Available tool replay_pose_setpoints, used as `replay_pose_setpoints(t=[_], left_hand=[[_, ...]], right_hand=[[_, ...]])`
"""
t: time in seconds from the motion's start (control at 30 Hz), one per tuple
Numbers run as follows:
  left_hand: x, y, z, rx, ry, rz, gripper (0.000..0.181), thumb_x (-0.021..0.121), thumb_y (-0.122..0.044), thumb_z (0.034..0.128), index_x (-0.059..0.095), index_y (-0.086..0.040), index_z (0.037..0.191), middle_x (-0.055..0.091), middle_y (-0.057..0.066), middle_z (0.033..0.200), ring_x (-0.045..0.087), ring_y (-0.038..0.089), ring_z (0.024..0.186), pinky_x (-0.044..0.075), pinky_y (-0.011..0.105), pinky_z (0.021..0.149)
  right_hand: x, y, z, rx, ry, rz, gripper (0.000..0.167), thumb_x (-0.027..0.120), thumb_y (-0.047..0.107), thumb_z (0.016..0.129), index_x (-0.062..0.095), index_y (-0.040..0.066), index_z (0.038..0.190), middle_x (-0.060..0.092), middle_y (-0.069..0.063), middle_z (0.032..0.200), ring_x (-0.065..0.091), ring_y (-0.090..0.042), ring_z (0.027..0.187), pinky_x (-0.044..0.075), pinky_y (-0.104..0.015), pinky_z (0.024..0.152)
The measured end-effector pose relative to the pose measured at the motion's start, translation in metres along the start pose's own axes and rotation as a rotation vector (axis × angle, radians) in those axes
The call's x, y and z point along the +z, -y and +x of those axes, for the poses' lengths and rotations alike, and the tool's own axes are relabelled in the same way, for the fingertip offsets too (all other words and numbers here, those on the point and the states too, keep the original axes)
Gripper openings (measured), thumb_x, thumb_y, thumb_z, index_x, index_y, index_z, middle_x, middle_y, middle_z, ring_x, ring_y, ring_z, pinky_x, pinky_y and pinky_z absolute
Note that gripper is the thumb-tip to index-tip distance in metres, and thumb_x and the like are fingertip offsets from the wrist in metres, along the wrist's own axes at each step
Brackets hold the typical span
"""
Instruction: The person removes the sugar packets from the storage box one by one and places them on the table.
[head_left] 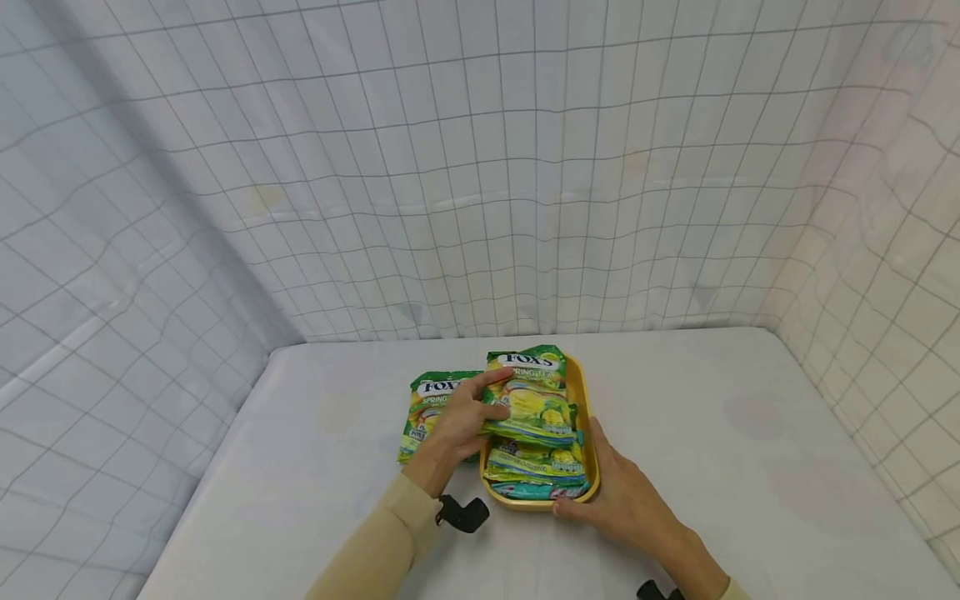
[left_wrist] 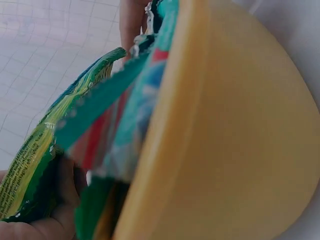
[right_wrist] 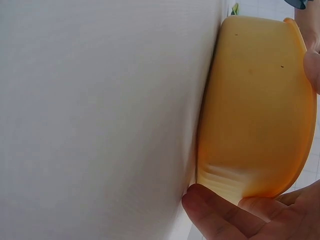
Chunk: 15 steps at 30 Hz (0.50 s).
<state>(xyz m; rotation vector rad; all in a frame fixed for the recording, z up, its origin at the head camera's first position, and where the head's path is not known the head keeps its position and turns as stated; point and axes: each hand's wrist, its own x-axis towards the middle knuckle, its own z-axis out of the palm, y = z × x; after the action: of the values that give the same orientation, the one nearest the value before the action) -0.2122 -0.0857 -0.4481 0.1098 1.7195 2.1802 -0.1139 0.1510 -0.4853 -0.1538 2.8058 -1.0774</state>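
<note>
My left hand [head_left: 465, 417] grips a green and yellow FOX'S candy bag [head_left: 534, 402], held tilted above the yellow tub [head_left: 591, 492]. In the left wrist view, fingers [left_wrist: 57, 212] curl around the lower end of this candy bag [left_wrist: 32, 160]. My right hand [head_left: 630, 500] holds the near right corner of the tub, thumb at the front and fingers along the side. In the right wrist view, the tub [right_wrist: 255, 105] stands on the white surface. Inside it lie another green candy bag [head_left: 528, 467] and a teal packet [head_left: 536, 491].
To the left of the tub, partly behind my left forearm, another FOX'S candy bag [head_left: 431, 408] lies on the white table [head_left: 330, 475]. White grid-patterned sheets [head_left: 525, 208] hang behind the table and at both sides.
</note>
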Motion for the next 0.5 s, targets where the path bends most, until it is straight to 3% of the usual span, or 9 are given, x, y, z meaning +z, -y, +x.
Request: replay_pose_setpoints(t=[0.23, 0.5], left_hand=[[-0.012, -0.006, -0.008, 0.021, -0.007, -0.031, 0.068, 0.054, 0.023, 0.0896, 0.048, -0.006, 0.151, 0.039, 0.018, 0.154, 0.059, 0.028, 0.117, 0.056, 0.036, 0.086], [-0.033, -0.014, -0.017, -0.008, 0.015, -0.060, 0.072, 0.052, 0.023, 0.0897, 0.045, -0.010, 0.153, 0.037, 0.015, 0.156, 0.056, 0.032, 0.125, 0.056, 0.041, 0.092]], right_hand=[[0.000, 0.000, 0.000, 0.002, -0.002, -0.007, 0.138, 0.077, 0.078, 0.068, 0.008, 0.007, 0.164, 0.039, -0.023, 0.156, 0.048, -0.041, 0.134, 0.043, -0.059, 0.105], [0.000, 0.001, -0.001, -0.002, 0.002, 0.014, 0.136, 0.077, 0.076, 0.069, 0.006, 0.011, 0.165, 0.038, -0.022, 0.157, 0.047, -0.041, 0.135, 0.041, -0.060, 0.106]])
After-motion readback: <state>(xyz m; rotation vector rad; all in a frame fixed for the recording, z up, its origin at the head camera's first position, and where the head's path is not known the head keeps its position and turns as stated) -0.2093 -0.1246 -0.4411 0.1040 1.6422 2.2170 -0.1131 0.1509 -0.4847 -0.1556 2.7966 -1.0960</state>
